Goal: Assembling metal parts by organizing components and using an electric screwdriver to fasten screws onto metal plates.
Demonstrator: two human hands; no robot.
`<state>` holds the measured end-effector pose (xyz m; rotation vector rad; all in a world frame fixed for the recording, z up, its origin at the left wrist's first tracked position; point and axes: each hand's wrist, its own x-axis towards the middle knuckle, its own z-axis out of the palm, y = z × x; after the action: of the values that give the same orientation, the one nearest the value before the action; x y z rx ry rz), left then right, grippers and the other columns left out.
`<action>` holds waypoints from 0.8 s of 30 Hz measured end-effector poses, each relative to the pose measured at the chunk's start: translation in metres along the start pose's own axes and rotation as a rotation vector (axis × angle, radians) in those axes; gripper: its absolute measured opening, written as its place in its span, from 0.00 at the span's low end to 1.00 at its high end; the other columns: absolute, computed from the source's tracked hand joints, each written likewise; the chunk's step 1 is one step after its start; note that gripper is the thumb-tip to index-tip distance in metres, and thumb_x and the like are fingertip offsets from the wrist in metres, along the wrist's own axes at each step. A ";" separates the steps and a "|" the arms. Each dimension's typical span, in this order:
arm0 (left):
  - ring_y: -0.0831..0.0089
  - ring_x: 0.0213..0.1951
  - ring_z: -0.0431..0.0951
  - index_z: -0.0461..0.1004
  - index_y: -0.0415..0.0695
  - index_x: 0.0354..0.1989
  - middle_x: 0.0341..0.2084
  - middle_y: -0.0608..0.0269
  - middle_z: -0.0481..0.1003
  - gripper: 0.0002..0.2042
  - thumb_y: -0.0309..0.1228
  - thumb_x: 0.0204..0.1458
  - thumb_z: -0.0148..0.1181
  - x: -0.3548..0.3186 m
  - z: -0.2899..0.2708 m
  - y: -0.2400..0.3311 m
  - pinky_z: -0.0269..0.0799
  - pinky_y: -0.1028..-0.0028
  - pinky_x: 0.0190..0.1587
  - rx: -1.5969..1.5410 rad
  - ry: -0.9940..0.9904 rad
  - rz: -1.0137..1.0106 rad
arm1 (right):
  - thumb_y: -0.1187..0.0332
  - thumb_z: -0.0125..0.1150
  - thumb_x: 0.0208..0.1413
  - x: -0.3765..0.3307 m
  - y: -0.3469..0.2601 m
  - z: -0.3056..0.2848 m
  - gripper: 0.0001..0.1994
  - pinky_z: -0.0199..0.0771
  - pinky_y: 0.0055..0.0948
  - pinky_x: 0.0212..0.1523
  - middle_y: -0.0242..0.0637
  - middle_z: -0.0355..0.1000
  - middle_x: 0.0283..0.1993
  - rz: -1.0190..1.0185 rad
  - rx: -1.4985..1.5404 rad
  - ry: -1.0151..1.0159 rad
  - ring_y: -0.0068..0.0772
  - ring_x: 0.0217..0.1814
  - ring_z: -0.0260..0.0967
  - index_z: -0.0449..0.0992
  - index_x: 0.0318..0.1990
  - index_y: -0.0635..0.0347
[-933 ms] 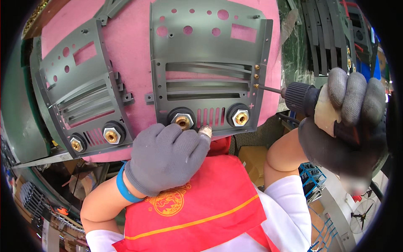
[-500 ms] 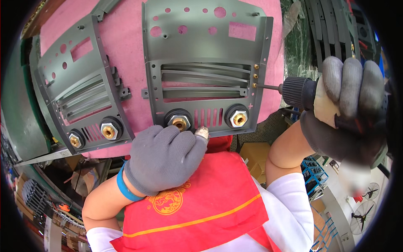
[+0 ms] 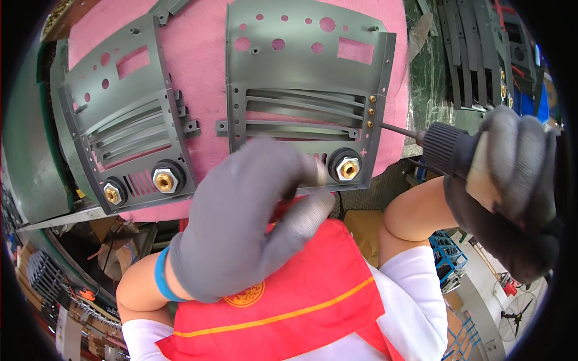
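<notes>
Nearest the camera, the left hand (image 3: 250, 219), in a grey glove, hangs raised over the lower edge of the centre panel (image 3: 307, 90). Its fingers are half curled and nothing shows between them; whether they pinch some small part cannot be told. At 3 o'clock the right hand (image 3: 512, 192) is wrapped firmly round the black ribbed handle of a screwdriver (image 3: 442, 147). The thin shaft runs toward 9 o'clock, its tip at the column of small brass screws (image 3: 372, 111) on the panel's right flange.

Farther out, the grey metal panel lies flat on a pink foam mat (image 3: 205, 66), with a brass hex fitting (image 3: 348, 168) at its lower right. A second, similar panel (image 3: 120, 114) lies at 9 o'clock with two brass fittings of its own.

Judgement: the driving will go best with the shaft kept square to the flange and the tip fully seated before turning, and the free hand pressing the panel down so it cannot skate on the foam.

The left hand covers the panel's lower-left corner and any fitting there. The tip's seating is too small to confirm.
</notes>
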<state>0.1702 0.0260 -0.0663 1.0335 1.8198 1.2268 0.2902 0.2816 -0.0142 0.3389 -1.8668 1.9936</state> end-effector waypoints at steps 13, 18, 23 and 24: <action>0.84 0.30 0.66 0.69 0.37 0.58 0.39 0.62 0.77 0.22 0.43 0.68 0.48 0.029 -0.011 -0.005 0.64 0.81 0.31 -1.036 -0.161 -0.597 | 0.61 0.70 0.52 0.051 0.027 0.056 0.09 0.57 0.16 0.31 0.19 0.64 0.32 -0.137 0.177 0.100 0.09 0.28 0.64 0.73 0.33 0.42; 0.83 0.28 0.65 0.72 0.38 0.54 0.35 0.66 0.76 0.20 0.44 0.66 0.52 0.028 -0.006 -0.004 0.63 0.81 0.31 -1.143 -0.038 -0.576 | 0.61 0.70 0.52 0.052 0.023 0.065 0.09 0.57 0.16 0.31 0.19 0.64 0.31 -0.170 0.252 0.148 0.09 0.28 0.64 0.73 0.33 0.42; 0.83 0.27 0.64 0.73 0.39 0.52 0.31 0.70 0.73 0.21 0.46 0.66 0.52 0.028 -0.004 -0.006 0.61 0.81 0.30 -1.177 -0.014 -0.635 | 0.61 0.70 0.51 0.051 0.019 0.074 0.09 0.57 0.16 0.32 0.19 0.64 0.31 -0.191 0.327 0.199 0.09 0.28 0.64 0.73 0.34 0.43; 0.84 0.27 0.63 0.73 0.39 0.50 0.30 0.70 0.72 0.21 0.47 0.66 0.51 0.026 -0.004 -0.012 0.60 0.81 0.30 -1.226 -0.066 -0.596 | 0.61 0.70 0.51 0.050 0.018 0.075 0.09 0.57 0.15 0.32 0.19 0.64 0.31 -0.195 0.345 0.209 0.09 0.28 0.64 0.73 0.34 0.43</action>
<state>0.1524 0.0448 -0.0791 -0.1535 0.8548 1.4927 0.2312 0.2125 -0.0025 0.3750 -1.3120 2.1192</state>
